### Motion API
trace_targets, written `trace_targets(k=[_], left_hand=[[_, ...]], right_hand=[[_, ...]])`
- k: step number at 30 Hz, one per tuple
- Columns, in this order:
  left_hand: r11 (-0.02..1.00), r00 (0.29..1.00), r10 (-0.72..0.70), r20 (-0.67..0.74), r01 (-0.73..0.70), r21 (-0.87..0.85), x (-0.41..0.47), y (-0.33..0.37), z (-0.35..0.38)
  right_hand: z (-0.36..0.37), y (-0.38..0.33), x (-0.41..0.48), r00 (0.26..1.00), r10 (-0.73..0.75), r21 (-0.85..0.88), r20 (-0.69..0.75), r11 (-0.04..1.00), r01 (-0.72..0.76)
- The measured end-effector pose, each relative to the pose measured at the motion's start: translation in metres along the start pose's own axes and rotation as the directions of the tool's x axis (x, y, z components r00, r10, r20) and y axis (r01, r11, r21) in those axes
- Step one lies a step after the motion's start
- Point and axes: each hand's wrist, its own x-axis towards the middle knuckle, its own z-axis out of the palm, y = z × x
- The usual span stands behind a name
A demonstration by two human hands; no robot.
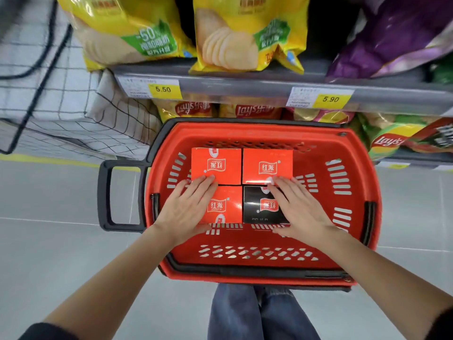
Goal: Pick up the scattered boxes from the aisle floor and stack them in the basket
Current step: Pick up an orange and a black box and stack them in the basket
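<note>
Red perforated plastic basket holds four flat cardboard boxes; left hand and right hand press down, fingers spread flat, gripping nothing. Uneven pressure could shift the tight grid.

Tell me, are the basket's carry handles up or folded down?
Folded down. The black handles lie flat along the rim of the red basket, leaving the top open while both hands rest on the boxes inside.

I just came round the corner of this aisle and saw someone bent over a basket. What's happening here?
A person is arranging boxes in a red basket on the aisle floor. Four boxes lie flat in a two-by-two block: three red, one black. The left hand and right hand rest flat on the near pair, fingers spread.
</note>
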Motion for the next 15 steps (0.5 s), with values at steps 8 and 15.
trace_targets(k=[8, 15], left_hand=[[1.0, 1.0, 0.015, -0.028, -0.015, 0.009, -0.032, -0.014, -0.103], [0.999, 0.997, 0.014, -0.071, -0.011, 0.037, -0.078, -0.003, -0.251]], right_hand=[[-0.095, 0.021, -0.073, 0.994, -0.108, 0.193, -0.004, 0.975, 0.107], [-0.205, 0.038, -0.178, 0.995, -0.019, 0.258, -0.095, 0.965, 0.043]])
